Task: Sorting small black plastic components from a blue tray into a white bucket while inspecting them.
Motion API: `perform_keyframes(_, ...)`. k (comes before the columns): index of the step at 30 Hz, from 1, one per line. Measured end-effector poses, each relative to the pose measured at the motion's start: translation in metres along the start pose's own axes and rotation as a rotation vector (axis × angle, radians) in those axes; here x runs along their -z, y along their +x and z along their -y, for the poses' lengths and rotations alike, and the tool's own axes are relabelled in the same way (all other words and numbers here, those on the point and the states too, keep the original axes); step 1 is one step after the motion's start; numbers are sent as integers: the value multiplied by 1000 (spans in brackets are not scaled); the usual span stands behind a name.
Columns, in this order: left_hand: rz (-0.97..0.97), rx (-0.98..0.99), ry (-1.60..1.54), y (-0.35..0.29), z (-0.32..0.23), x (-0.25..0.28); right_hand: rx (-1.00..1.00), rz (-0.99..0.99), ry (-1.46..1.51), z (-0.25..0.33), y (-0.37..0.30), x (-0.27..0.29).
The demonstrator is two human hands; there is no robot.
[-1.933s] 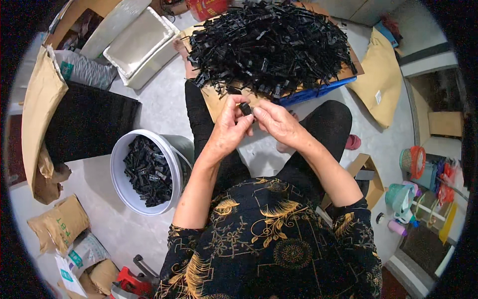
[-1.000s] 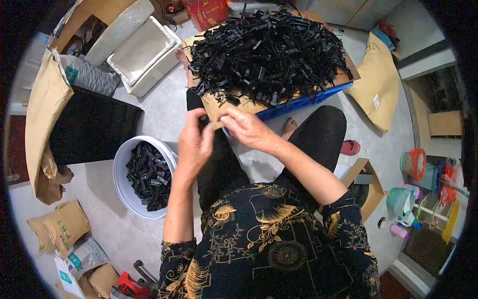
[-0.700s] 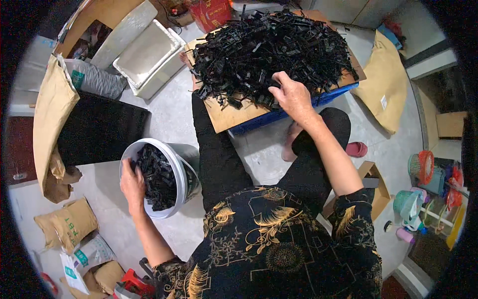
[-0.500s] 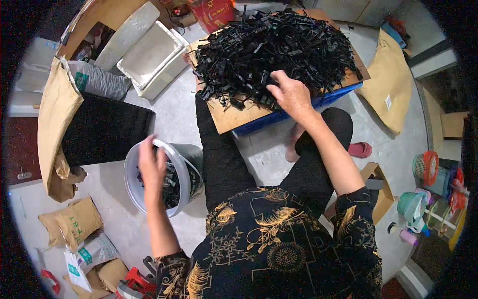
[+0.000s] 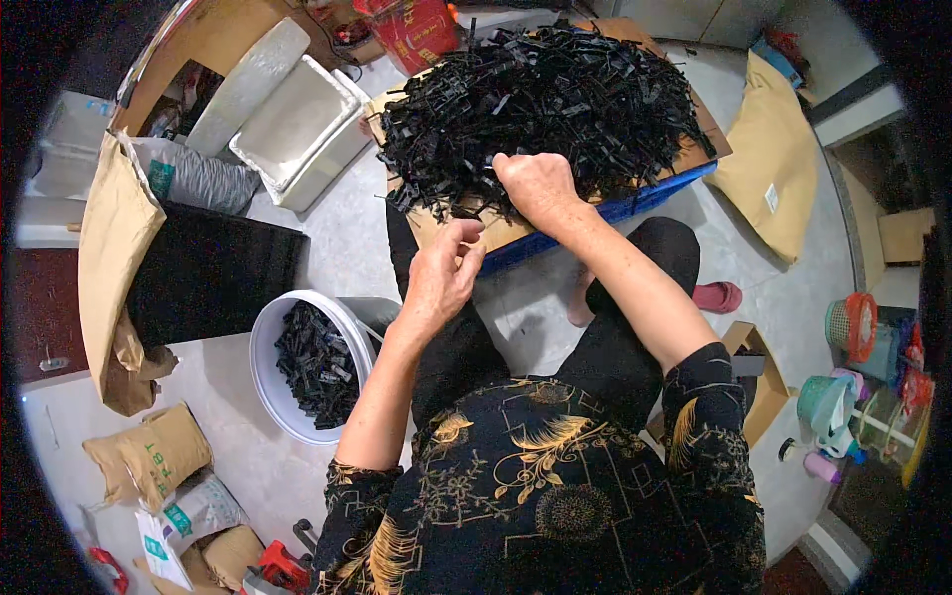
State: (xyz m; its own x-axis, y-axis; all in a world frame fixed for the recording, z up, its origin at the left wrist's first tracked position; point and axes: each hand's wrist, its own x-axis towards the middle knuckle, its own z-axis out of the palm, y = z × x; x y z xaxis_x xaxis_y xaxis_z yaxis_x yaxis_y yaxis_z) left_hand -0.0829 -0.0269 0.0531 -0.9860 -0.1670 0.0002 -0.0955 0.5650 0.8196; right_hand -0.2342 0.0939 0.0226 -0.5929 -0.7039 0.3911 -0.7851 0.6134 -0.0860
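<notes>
A black shirt [image 5: 555,496] patterned with gold feathers, leaves and a dotted medallion fills the lower middle. Beyond it, a mound of black plastic pieces [image 5: 540,109], strip-like and tangled, is heaped on a cardboard sheet [image 5: 508,236] above a blue crate [image 5: 635,203]. At the left is a glossy black panel [image 5: 213,273], with a tall fold of brown kraft paper [image 5: 114,258] against its outer side. A tan sack [image 5: 769,149] slumps right of the mound; its small white label [image 5: 772,199] is too fine to read. A white foam box [image 5: 288,129] lies at the upper left, and a white bucket [image 5: 262,372], tilted toward the camera, stands left of the legs with more of the same black pieces [image 5: 315,362] in it.

The hands are apart. The right hand [image 5: 538,188], fingers bent, is at the near edge of the mound; the left hand [image 5: 446,268] is half curled over the cardboard's near left part. Whether either grips a piece cannot be told.

A brown paper bag [image 5: 149,451] carries green printed letters, and the white bag [image 5: 203,511] just below has a teal printed patch. A grey plastic bag [image 5: 203,177] shows a green label [image 5: 161,179]. Pale lettering runs across a red bag [image 5: 412,35] behind the mound. A dark pink slipper [image 5: 716,297] lies right of the knee.
</notes>
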Motion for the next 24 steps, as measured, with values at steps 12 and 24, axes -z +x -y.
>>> perform_keyframes(12, -70, 164, -592, 46, -36, -12, -488, -104, 1290, -24, -6, 45)
perform_keyframes(24, 191, 171, -988, 28, -28, -11, -451, 141, 1521, 24, -52, 70)
